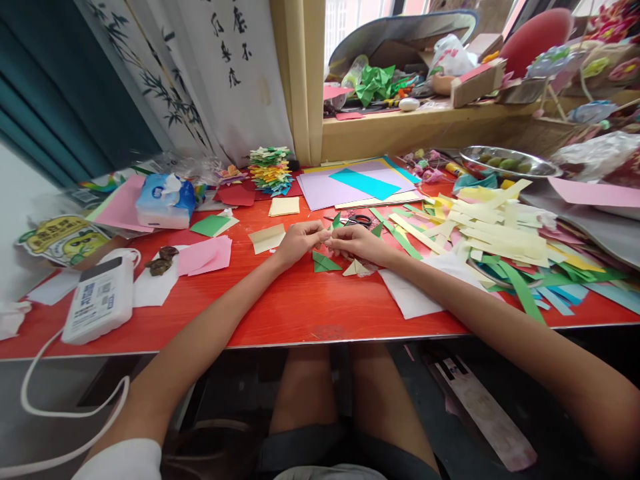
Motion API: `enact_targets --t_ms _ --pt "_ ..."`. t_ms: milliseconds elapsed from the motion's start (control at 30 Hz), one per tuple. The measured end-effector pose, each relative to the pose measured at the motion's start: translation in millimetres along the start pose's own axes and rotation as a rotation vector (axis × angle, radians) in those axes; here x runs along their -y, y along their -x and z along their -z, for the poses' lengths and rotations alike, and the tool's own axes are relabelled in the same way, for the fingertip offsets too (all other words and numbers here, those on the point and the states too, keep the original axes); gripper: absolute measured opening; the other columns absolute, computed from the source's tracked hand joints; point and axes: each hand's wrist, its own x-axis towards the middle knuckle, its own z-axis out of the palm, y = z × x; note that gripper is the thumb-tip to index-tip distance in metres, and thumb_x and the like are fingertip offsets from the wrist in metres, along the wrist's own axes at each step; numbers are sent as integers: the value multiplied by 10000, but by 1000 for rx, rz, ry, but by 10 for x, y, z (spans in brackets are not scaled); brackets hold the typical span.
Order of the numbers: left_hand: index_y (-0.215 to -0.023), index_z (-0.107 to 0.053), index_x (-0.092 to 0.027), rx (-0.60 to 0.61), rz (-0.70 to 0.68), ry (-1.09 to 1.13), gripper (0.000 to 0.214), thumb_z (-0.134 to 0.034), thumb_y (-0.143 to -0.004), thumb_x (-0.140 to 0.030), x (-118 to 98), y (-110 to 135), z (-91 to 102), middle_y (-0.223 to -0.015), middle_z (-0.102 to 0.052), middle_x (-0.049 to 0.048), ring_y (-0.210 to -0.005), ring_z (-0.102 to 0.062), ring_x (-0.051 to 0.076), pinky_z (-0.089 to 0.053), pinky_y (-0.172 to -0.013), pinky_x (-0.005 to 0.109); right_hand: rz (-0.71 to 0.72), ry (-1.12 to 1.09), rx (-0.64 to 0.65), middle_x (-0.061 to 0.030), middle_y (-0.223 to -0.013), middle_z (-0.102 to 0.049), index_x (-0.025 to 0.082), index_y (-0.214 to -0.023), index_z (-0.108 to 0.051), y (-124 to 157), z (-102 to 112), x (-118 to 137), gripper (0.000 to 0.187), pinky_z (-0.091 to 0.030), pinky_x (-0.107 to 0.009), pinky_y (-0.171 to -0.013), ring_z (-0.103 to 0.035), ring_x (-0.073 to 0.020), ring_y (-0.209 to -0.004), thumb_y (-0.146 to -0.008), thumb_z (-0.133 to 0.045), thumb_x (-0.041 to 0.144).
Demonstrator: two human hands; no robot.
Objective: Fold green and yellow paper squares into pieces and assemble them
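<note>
My left hand (303,241) and my right hand (361,244) meet over the red table, fingertips pinched together. Whatever lies between them is small and mostly hidden; a pale bit shows at the tips. Just below the fingers are a green folded paper triangle (326,263) and a cream folded paper piece (355,268). Behind my right hand lie black-handled scissors (361,220), partly covered. A creased cream paper (267,238) rests left of my left hand, with a stack of cream paper squares (285,207) farther back.
Paper strips (500,227) pile up at right, near a white sheet (413,293) under my right forearm. Purple paper (340,192) lies at the back beside a stacked paper tower (271,171). Pink papers (206,256), a tissue pack (165,203) and a white power strip (100,300) occupy the left.
</note>
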Motion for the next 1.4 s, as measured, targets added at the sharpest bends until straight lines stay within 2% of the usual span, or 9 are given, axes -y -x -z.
enact_targets --t_ms 133,267,467,733,967,1100,1233,1333,1400 --pt "-588 -503 -141 44 -3 -26 306 -474 -778 -379 -7 5 -9 -507 -443 -36 -445 -368 54 -288 -455 198 -2 17 19 12 -563 -527 156 -654 -532 -3 7 -22 241 -319 -196 -412 -459 -76 -462 -798 -496 346" --pt "-645 -497 -145 20 -24 -88 271 -478 -779 -380 11 4 -25 -551 -460 -33 -502 -412 68 -319 -495 198 -38 32 26 8 -577 -535 149 -665 -518 2 14 -38 228 -301 -193 -393 -452 -73 -447 -806 -483 325" --pt "-637 -484 -146 -12 -86 -181 250 -468 -795 -339 7 1 -24 -570 -451 -33 -554 -406 73 -317 -533 196 44 82 16 0 -595 -537 137 -670 -530 12 11 -12 252 -351 -204 -478 -489 -84 -521 -813 -488 341" --pt "-622 -469 -153 -68 -7 -102 368 -433 -805 -471 79 -43 -15 -470 -409 -49 -426 -353 53 -289 -455 189 77 -19 -98 -6 -604 -515 138 -691 -557 -10 53 -61 334 -374 -210 -491 -477 -84 -535 -822 -475 433" --pt "-653 -493 -158 -85 -26 -123 304 -403 -841 -379 75 -14 4 -503 -474 -36 -450 -409 60 -319 -471 185 70 -110 -72 -10 -626 -529 137 -696 -547 -41 57 -93 290 -384 -220 -487 -480 -89 -531 -811 -502 399" --pt "-693 -489 -158 -81 -37 -57 233 -394 -849 -302 112 -36 6 -551 -499 -31 -461 -432 57 -350 -491 184 79 -153 -69 -22 -683 -555 139 -715 -538 -42 66 -79 267 -398 -231 -528 -489 -90 -555 -822 -491 380" --pt "-832 -492 -163 -60 -42 149 137 -383 -851 -244 138 -75 -9 -611 -510 -27 -500 -468 61 -386 -524 190 78 -166 -87 -19 -692 -556 144 -722 -535 -42 67 -76 263 -394 -232 -536 -488 -89 -553 -831 -475 376" --pt "-901 -470 -168 -87 -33 257 124 -430 -838 -267 127 -88 -17 -648 -510 -26 -515 -482 64 -393 -519 194 54 -75 -142 -7 -633 -542 145 -699 -536 -37 50 -70 282 -348 -224 -478 -441 -75 -487 -835 -464 381" --pt "-866 -487 -163 -119 -49 227 128 -476 -818 -281 110 -81 -14 -621 -487 -33 -501 -461 58 -378 -508 189 15 28 -110 8 -569 -519 146 -682 -544 -27 28 -52 294 -305 -222 -441 -400 -67 -442 -827 -473 392"
